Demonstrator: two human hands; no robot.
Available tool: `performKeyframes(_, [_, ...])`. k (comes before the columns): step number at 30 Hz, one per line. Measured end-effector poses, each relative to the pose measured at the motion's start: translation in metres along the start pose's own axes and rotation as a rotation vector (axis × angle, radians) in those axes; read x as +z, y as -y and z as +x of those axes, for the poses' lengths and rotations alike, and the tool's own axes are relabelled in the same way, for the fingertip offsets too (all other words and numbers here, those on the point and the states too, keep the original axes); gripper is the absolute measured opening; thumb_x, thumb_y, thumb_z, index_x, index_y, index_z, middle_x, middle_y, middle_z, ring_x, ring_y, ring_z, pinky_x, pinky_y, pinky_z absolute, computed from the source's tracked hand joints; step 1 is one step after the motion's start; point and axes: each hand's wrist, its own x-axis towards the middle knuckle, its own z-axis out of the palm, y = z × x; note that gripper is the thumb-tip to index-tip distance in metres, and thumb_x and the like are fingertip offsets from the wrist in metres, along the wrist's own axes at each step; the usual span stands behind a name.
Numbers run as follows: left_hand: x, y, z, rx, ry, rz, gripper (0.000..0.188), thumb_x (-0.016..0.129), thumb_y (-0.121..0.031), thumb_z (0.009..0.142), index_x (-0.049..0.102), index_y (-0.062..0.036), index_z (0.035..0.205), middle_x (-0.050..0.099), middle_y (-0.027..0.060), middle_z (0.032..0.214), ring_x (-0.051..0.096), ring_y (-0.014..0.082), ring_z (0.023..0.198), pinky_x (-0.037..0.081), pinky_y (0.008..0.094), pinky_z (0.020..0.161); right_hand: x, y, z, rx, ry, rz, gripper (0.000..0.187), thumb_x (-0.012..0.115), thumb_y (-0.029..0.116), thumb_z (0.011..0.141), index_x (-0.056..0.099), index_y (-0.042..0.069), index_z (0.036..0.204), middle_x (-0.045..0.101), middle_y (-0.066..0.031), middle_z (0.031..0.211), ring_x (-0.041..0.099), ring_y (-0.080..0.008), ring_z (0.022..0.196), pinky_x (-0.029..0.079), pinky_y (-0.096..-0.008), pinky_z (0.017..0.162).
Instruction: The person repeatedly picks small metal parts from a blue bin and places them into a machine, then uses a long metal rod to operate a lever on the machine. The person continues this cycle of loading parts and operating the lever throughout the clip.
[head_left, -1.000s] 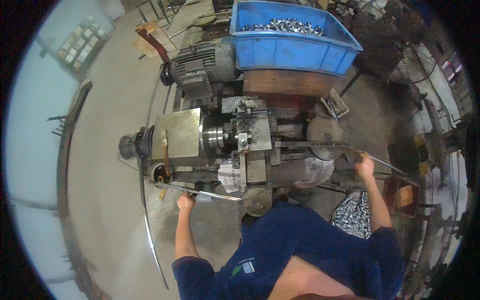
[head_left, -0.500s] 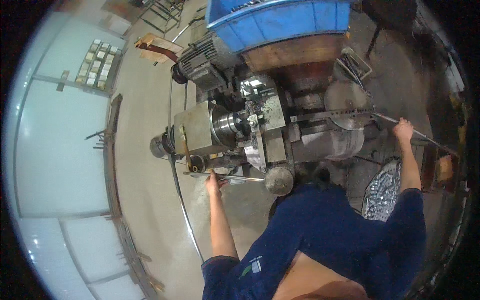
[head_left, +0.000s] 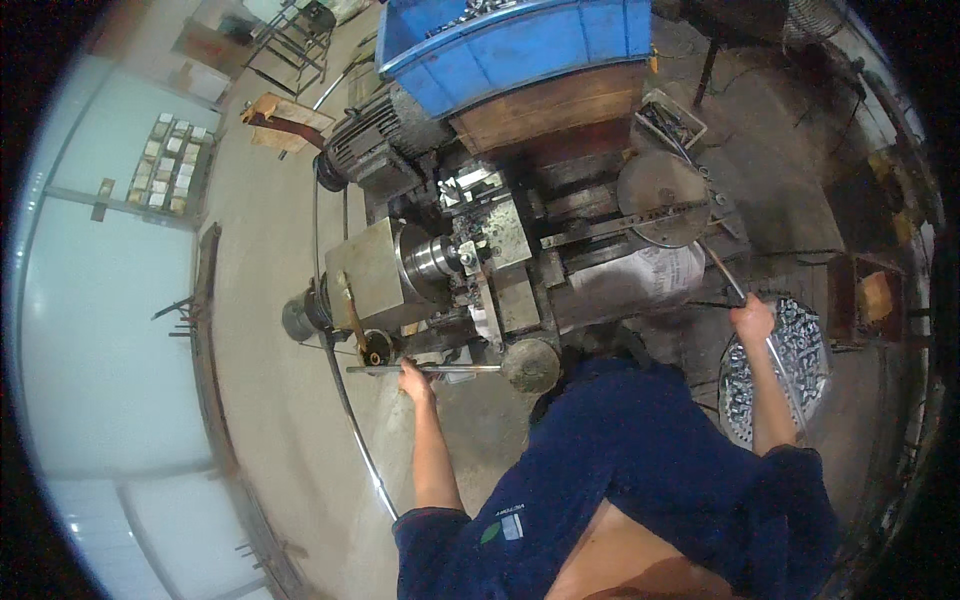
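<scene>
In front of me stands a small lathe with a grey headstock (head_left: pixel 365 275) and a shiny round chuck (head_left: pixel 430 258). My left hand (head_left: pixel 415 381) is closed round a thin metal rod (head_left: pixel 460 369), which runs to a round metal disc (head_left: pixel 530 366) at the near side of the machine. Over on the right, my right hand (head_left: pixel 752 321) grips a long metal lever (head_left: pixel 722 268). That lever reaches from the large round plate (head_left: pixel 662 198) back past my forearm. Between the two hands sits the tool slide (head_left: pixel 505 235), with metal chips about it.
A blue crate (head_left: pixel 520 55) of metal pieces rests on a wooden box (head_left: pixel 560 110) behind the lathe. The motor (head_left: pixel 385 140) is at the back left. A round container of small shiny parts (head_left: pixel 735 395) stands beside my right forearm. A small tray (head_left: pixel 690 125) lies at the back right.
My right hand has come nearer to me, swinging the long lever round with it. The rod in my left hand now lies almost level. The whole view has shifted somewhat.
</scene>
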Motion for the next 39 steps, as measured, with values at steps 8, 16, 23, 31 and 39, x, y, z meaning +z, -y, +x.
performKeyframes(8, [-0.004,-0.018,-0.006,-0.105,0.063,0.077,0.056,0.047,-0.046,0.083,0.046,0.0088,0.097,0.056,0.0186,0.080,0.059,0.0274,0.056,0.052,0.0335,0.043,-0.012,0.007,-0.003,0.022,0.066,0.071,0.033,0.058,0.026,0.054,0.057,0.005,0.079,0.059,-0.0206,0.073,0.057,-0.0384,0.071,0.045,-0.0464,0.064])
performKeyframes(16, [-0.011,0.001,-0.005,-0.127,0.019,0.264,0.050,0.053,-0.039,0.081,0.051,0.0101,0.076,0.058,0.0164,0.066,0.059,0.0242,0.047,0.051,0.0345,0.038,-0.009,-0.027,0.060,-0.273,-0.051,-0.128,0.030,0.060,0.026,0.061,0.052,0.007,0.081,0.058,-0.0152,0.074,0.057,-0.0347,0.068,0.046,-0.0439,0.060])
performKeyframes(23, [0.008,-0.035,-0.030,-0.134,0.158,0.287,0.041,0.052,-0.033,0.083,0.051,0.0080,0.077,0.058,0.0152,0.068,0.058,0.0221,0.048,0.050,0.0319,0.037,-0.027,0.001,0.175,-0.120,-0.093,-0.410,0.044,0.060,0.022,0.062,0.056,0.012,0.105,0.054,-0.0076,0.105,0.048,-0.0256,0.103,0.038,-0.0432,0.087])
performKeyframes(31, [-0.048,-0.017,-0.027,-0.117,0.391,0.047,0.048,0.055,-0.040,0.081,0.049,0.0032,0.101,0.061,0.0163,0.079,0.062,0.0221,0.058,0.051,0.0307,0.054,0.001,0.030,0.140,-0.182,-0.326,-0.304,0.065,0.066,0.019,0.057,0.042,0.004,0.115,0.043,-0.0091,0.122,0.034,-0.0241,0.119,0.027,-0.0426,0.098])
performKeyframes(39, [-0.073,0.078,0.034,0.007,0.317,0.629,0.032,0.058,-0.025,0.077,0.056,0.0022,0.095,0.062,0.0183,0.082,0.062,0.0252,0.067,0.047,0.0328,0.056,-0.011,0.032,0.069,-0.209,-0.195,-0.146,0.086,0.067,0.015,0.053,0.030,0.011,0.131,0.030,-0.0082,0.136,0.025,-0.0238,0.127,0.028,-0.0386,0.098])
